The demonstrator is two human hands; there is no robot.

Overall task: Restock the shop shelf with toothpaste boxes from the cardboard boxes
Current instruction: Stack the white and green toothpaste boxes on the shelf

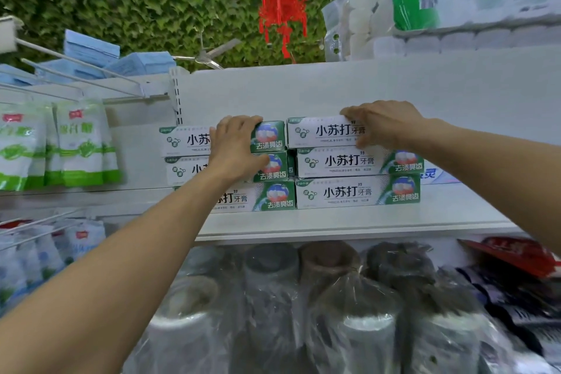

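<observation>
Two stacks of white-and-green toothpaste boxes, three high each, stand side by side on the white shelf [334, 222]. My left hand [235, 146] grips the top box of the left stack [268, 136], fingers curled over its upper edge and thumb down its front. My right hand [382, 124] grips the top box of the right stack [321, 132] at its right end, fingers over the top, thumb on the front. Below lie the right stack's middle box [349, 162] and bottom box [349, 193]. No cardboard box is in view.
Green-and-white pouches [69, 146] hang on wire hooks at left. Toilet-paper packs [440, 18] sit on the shelf top, and a red lantern [280, 0] hangs above. Plastic-wrapped rolls [334, 313] fill the shelf below. Bare shelf board lies right of the stacks.
</observation>
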